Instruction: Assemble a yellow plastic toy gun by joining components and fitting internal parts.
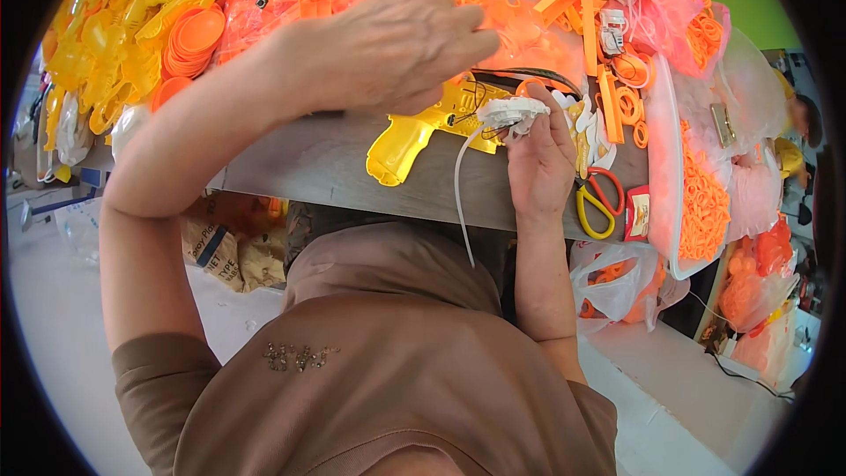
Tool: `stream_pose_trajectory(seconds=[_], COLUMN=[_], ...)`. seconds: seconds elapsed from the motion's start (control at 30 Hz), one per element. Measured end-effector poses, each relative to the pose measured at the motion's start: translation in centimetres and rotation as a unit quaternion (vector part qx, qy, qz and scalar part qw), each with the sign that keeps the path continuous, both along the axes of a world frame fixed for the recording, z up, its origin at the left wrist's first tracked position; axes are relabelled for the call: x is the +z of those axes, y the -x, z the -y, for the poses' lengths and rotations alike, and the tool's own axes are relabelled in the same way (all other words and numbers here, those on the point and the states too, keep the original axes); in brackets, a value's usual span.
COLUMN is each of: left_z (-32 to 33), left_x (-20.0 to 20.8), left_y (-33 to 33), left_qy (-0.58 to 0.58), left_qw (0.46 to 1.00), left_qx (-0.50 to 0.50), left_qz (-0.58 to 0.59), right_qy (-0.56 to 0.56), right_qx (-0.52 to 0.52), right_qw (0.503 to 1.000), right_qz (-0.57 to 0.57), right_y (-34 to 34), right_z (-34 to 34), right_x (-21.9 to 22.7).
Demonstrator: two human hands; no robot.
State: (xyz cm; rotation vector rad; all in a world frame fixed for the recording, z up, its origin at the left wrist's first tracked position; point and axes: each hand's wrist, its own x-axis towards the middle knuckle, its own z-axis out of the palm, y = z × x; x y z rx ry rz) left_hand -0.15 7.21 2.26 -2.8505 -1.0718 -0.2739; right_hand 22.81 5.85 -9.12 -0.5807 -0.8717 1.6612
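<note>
My right hand [539,163] grips a white plastic mechanism [511,112] between thumb and fingers. Thin dark wires run from it, and a pale flexible tube [459,189] hangs down past the table edge. Below and left of it, a yellow toy gun shell [398,152] lies on the grey table [308,154], its grip toward me. My left hand [401,46] is raised over the upper part of the shell with its fingers curled closed. Whatever those fingers hold, if anything, is hidden behind the hand.
Yellow plastic parts [115,44] and stacked orange discs [196,35] are heaped at the left. Scissors [597,204] with red and yellow handles lie right of my right hand. Farther right stands a white tub [671,185] of orange links [702,203]. Orange strips [608,106] lie nearby.
</note>
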Motion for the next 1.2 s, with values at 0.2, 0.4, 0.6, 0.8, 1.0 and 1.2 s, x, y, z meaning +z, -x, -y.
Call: stream_pose_trajectory(seconds=[0.2,0.4,0.6,0.8,1.0,1.2], left_z=[4.4,6.0,5.9,5.5,5.1,5.2], left_x=[-3.8,-5.4,-5.5,-6.1,-5.9,-5.9], left_y=[1.7,0.6,0.3,0.1,-0.2,-0.4], left_qy=[0.142,0.177,0.182,0.199,0.218,0.153], left_qw=[0.979,0.931,0.922,0.914,0.909,0.911], left_qx=[0.142,0.179,0.186,0.199,0.206,0.229], left_qz=[0.033,0.265,0.287,0.291,0.289,0.308], right_qy=[0.007,-0.07,-0.09,-0.1,-0.115,-0.109], right_qx=[-0.052,-0.115,-0.123,-0.121,-0.121,-0.118], right_qw=[0.995,0.941,0.934,0.937,0.924,0.932], right_qz=[0.081,0.311,0.324,0.311,0.345,0.326], right_y=[0.8,1.3,1.4,1.3,1.1,1.3], right_z=[0.2,0.5,0.8,1.0,1.0,1.2], right_x=[0.9,0.5,0.3,-0.1,-0.4,0.0])
